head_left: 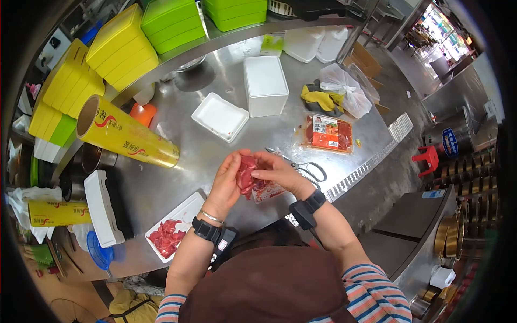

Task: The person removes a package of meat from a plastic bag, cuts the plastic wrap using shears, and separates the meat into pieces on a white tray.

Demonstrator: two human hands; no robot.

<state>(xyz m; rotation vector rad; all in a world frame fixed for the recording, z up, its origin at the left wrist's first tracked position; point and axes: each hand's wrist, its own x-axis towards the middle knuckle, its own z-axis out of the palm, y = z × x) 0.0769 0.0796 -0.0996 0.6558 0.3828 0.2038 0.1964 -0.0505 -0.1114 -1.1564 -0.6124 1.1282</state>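
Note:
A piece of raw red meat (246, 175) is held up over the steel table between my hands. My left hand (227, 177) is closed around its left side. From the right, the thumb of my right hand (276, 171) presses on the same piece, with its fingers curled behind. Below my right hand lies a clear pack with red meat (268, 192), partly covered. Scissors (311, 170) rest just beyond that hand, their blades partly hidden. Near my left forearm, a white tray (189, 210) holds several pieces of red meat (168, 238).
A white foam tray (219, 117) and a stack of white trays (266, 86) stand ahead. Right of them lie a sealed meat pack (327, 133), yellow-black gloves (323, 99) and a plastic bag (346, 89). A large cling-film roll (129, 134) lies left, near a blue basket (100, 250).

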